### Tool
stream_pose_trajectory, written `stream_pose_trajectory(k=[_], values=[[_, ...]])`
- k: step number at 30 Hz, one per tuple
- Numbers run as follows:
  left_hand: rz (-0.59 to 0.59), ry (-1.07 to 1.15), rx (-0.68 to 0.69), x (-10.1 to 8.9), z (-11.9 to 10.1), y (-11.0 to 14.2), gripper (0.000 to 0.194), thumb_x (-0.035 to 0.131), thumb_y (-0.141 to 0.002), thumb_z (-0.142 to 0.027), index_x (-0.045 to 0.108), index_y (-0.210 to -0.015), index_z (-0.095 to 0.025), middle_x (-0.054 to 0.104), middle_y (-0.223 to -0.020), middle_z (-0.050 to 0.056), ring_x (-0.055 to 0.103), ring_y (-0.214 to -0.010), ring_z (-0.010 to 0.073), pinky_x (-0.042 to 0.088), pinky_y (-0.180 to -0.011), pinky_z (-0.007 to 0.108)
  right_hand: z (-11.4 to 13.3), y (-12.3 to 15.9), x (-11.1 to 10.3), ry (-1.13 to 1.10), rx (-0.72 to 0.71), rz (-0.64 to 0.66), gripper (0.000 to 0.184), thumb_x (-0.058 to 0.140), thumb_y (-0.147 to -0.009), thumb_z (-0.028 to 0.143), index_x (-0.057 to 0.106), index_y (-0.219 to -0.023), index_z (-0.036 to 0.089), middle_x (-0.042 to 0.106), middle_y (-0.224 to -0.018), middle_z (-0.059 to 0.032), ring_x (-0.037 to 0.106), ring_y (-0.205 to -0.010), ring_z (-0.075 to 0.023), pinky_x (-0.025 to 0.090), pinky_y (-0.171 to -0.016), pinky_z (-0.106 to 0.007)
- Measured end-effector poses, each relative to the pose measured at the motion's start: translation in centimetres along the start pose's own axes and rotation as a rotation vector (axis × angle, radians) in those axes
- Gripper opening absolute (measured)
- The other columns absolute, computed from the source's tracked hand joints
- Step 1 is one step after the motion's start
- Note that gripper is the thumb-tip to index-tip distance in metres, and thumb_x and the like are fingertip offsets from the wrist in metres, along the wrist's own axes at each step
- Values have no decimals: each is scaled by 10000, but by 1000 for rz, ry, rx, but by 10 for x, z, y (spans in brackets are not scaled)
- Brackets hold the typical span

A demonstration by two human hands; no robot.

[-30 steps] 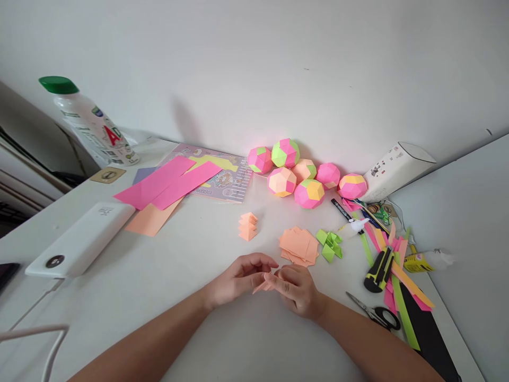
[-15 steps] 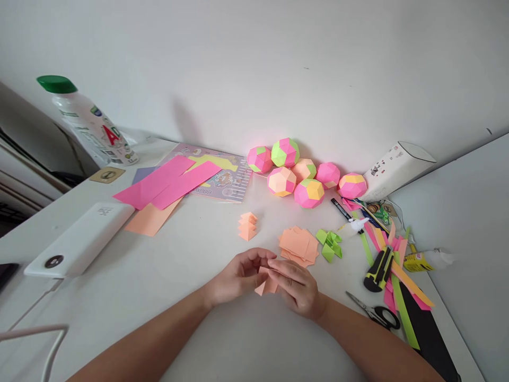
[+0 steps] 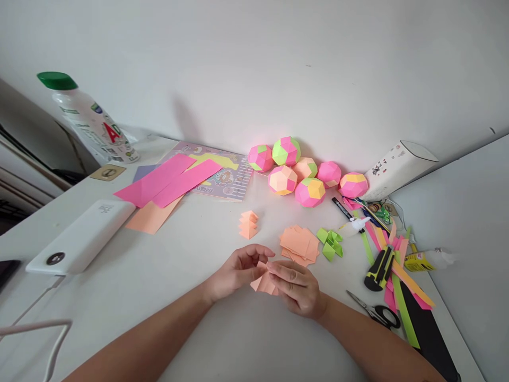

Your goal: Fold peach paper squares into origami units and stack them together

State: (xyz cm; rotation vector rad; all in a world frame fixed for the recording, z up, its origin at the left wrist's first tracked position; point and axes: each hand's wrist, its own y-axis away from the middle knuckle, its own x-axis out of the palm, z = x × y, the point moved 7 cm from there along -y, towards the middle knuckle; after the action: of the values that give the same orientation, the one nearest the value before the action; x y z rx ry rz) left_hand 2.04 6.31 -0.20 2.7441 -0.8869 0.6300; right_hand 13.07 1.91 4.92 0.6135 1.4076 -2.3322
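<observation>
Now over near side of white table (image 3: 178,249) | w/ L hand (image 3: 238,269) half open, index lifted off, thumb at folded peach paper (image 3: 265,285) | w/ R hand (image 3: 298,286) gripping same in bunched fingertips | near R hand, on far side: peach sheet stack (image 3: 299,244) | betw. hands, showing pleats spread wider vs. prev. frame

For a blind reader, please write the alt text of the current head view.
The left hand and right hand hold folded peach paper over a white table. Farther back are peach paper pieces and, near the wall, multicoloured paper balls; scissors lie at the right.
</observation>
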Motion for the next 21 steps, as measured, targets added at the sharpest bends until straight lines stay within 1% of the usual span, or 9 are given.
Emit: stream_pose_trajectory(k=[7, 10, 14, 16, 19, 21], values=[[0, 5, -1, 0, -1, 0, 194, 612, -796, -195, 602, -988, -179, 591, -821, 22, 574, -737, 138, 430, -677, 271, 0, -1, -1, -2, -3, -6, 473, 386, -881, 62, 393, -1345, 153, 609, -1162, -146, 561, -1096, -226, 561, -797, -373], [-2, 24, -2, 0, -1, 0, 191, 618, -797, -194, 603, -987, -177, 597, -819, 22, 580, -740, 137, 440, -687, 270, 0, 0, 1, 29, -16, 7, 461, 381, -882, 69, 395, -1337, 143, 609, -1167, -143, 543, -1126, -223, 554, -821, -373], [13, 70, 2, 2, -2, -1, 161, 615, -807, -194, 607, -966, -170, 611, -841, 31, 592, -761, 142, 463, -699, 274, 3, 1, 6, 164, -41, 80, 449, 394, -855, 76, 430, -1300, 128, 589, -1213, -125, 452, -1227, -247, 504, -909, -425], [17, 87, 2, 2, -2, -1, 153, 616, -809, -191, 608, -959, -164, 615, -846, 35, 593, -739, 136, 474, -669, 264, 5, 1, 9, 235, -60, 131, 438, 404, -840, 91, 455, -1274, 119, 573, -1239, -122, 419, -1254, -256, 466, -951, -453], [4, 126, -19, 1, 0, -1, 191, 644, -787, -195, 605, -972, -167, 604, -796, 20, 579, -653, 114, 474, -582, 234, 10, 0, 12, 281, -101, 189, 409, 413, -831, 121, 492, -1232, 110, 584, -1227, -118, 419, -1256, -250, 425, -992, -462], [-6, 144, -25, 0, 1, 0, 209, 665, -768, -201, 607, -966, -167, 589, -756, 8, 567, -620, 108, 470, -552, 225, 12, 0, 13, 285, -117, 205, 396, 414, -829, 127, 508, -1214, 109, 594, -1215, -113, 421, -1255, -243, 415, -1003, -461]])
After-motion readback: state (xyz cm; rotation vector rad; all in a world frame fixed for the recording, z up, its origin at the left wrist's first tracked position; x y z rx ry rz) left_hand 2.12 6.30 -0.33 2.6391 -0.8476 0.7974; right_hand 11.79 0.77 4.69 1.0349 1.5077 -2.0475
